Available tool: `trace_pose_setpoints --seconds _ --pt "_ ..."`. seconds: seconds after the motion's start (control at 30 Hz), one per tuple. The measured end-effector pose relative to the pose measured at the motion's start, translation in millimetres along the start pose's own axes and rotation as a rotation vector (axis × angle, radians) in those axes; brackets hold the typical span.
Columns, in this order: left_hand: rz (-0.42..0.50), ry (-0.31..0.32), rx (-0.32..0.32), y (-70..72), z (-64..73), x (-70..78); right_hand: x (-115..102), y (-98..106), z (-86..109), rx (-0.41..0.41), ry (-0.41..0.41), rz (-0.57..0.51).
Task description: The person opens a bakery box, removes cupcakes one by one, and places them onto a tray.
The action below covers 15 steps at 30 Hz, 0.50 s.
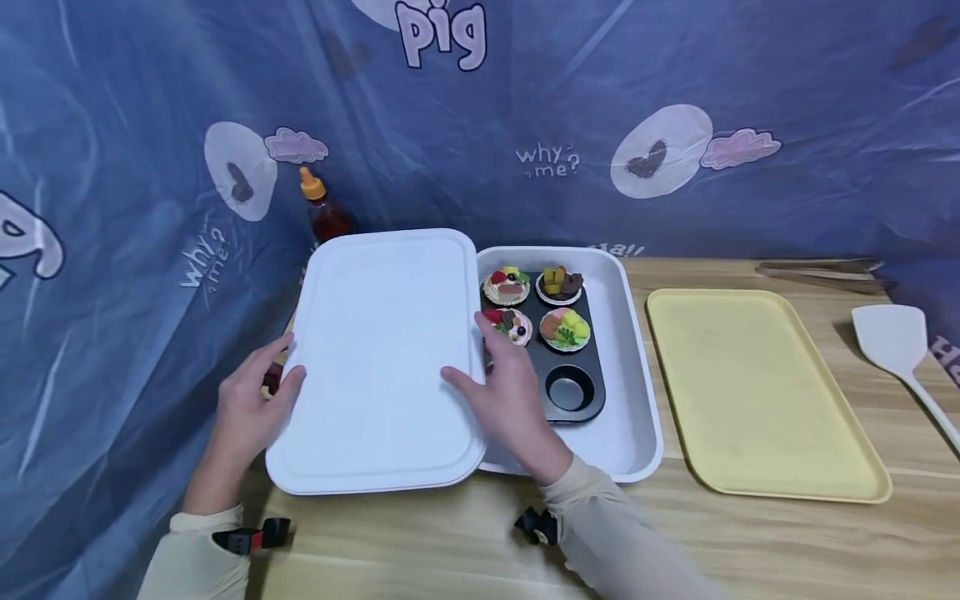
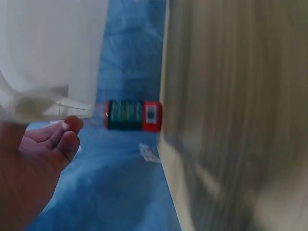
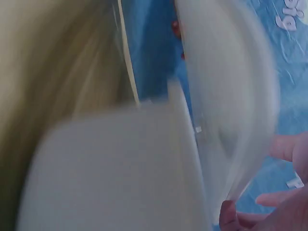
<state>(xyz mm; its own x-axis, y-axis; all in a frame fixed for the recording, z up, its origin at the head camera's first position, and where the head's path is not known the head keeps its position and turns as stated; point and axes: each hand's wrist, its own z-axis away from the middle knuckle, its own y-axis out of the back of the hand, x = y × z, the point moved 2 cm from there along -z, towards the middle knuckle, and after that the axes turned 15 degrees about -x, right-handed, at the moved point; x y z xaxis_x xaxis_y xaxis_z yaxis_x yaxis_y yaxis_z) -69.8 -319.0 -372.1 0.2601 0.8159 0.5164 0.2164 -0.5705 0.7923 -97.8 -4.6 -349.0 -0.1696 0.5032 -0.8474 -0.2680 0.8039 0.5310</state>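
A white rectangular lid [image 1: 386, 358] with rounded corners is held up by both hands, over the left side of a white bin [image 1: 637, 375]. My left hand [image 1: 251, 404] grips its left edge, with the thumb on the top face and the fingers below. Its right edge is gripped by my right hand [image 1: 513, 408], thumb on top. Inside the bin lies a dark muffin tin [image 1: 543, 383]. Toy tarts [image 1: 565, 329] with fruit toppings fill several of its cups, and one near cup is bare. The lid hides the left part of the bin.
Behind the lid stands a sauce bottle [image 1: 330, 217] with an orange cap. A yellow tray [image 1: 757, 392] lies right of the bin. Farther right are a white spatula [image 1: 892, 337] and tongs [image 1: 825, 271]. A blue printed curtain [image 1: 487, 150] hangs behind the wooden table [image 1: 390, 550].
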Motion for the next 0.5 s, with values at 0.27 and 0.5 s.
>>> trace_pose_setpoints --seconds 0.27,0.5 --pt "0.01 -0.005 0.042 7.9 7.0 -25.2 -13 -38 -7.1 -0.109 -0.06 -0.087" --pt "0.008 0.165 -0.093 9.7 13.8 -44.1 -23 -63 -11.2 -0.182 -0.091 -0.072"
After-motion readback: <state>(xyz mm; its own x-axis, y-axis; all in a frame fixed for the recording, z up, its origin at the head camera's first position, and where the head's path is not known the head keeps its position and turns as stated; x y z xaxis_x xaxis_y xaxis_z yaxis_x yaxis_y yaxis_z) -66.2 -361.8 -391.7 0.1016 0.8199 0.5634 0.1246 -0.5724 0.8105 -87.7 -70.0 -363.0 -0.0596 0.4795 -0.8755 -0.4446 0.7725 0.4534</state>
